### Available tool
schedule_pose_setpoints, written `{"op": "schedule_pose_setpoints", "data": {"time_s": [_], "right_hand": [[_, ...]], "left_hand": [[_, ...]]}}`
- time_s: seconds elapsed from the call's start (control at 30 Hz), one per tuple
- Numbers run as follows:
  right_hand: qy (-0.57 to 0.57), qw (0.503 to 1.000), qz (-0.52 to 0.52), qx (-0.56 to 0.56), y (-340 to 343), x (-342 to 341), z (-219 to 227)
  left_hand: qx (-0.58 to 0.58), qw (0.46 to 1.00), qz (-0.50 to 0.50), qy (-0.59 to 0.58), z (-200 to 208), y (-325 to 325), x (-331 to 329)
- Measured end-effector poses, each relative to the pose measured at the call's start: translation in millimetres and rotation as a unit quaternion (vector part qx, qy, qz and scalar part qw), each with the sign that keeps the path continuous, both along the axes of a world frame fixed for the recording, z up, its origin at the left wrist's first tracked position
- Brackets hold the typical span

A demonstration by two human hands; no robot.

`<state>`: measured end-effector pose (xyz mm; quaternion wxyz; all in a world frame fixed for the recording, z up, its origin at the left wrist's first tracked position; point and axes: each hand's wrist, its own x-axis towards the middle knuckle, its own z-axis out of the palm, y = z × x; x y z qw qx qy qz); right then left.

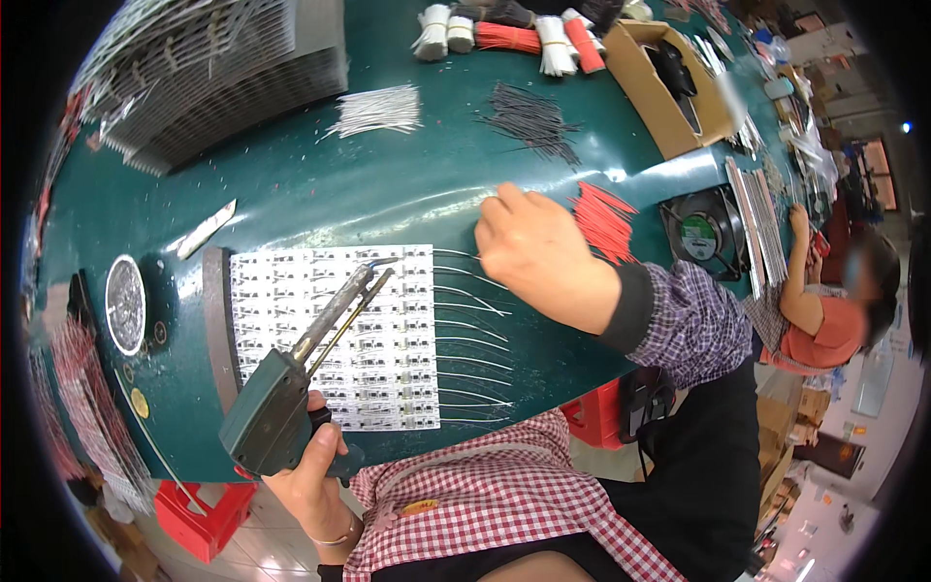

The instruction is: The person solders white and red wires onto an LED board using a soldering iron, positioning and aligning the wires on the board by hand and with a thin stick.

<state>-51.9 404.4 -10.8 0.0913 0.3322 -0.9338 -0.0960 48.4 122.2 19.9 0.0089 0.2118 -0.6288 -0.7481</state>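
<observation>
Green and glossy, the desk spreads across the workroom, with a co-worker in an orange top off to the right. Near the middle lies a white sheet of small circuit boards, flat on the desk, a dark bar along its left edge and a row of thin white leads fanning out from its right edge. My left grip is closed around the handle of a dark green soldering gun, which points far and to the right over the sheet; I cannot tell whether its tip touches the boards. My right grip is curled in on itself beside the farthest leads, just right of the sheet, and I cannot tell whether a lead is pinched in it.

Close to my right wrist lies a pile of red wires, with a black fan to its right. Farther back are a pile of black wires and, to its left, a pile of white wires. An open cardboard box sits far right, and a stack of grey panels far left. Left of the bar is an oval dish.
</observation>
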Motion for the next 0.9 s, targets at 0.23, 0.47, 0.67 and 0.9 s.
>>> {"op": "schedule_pose_setpoints", "data": {"time_s": [0.23, 0.47, 0.67, 0.9], "right_hand": [[-0.071, 0.927, -0.034, -0.366, -10, 16, -19], [-0.065, 0.918, -0.036, -0.39, -16, 22, -38], [-0.051, 0.932, -0.016, -0.358, -15, 23, -41], [-0.055, 0.938, -0.016, -0.341, -18, 22, -39]], "left_hand": [[-0.035, 0.996, -0.038, -0.066, -2, 1, -5], [-0.171, 0.979, -0.107, 0.008, -35, -5, 5], [-0.175, 0.968, -0.125, -0.127, -10, 17, -8], [-0.282, 0.949, -0.142, -0.024, -23, 16, -3]]}}
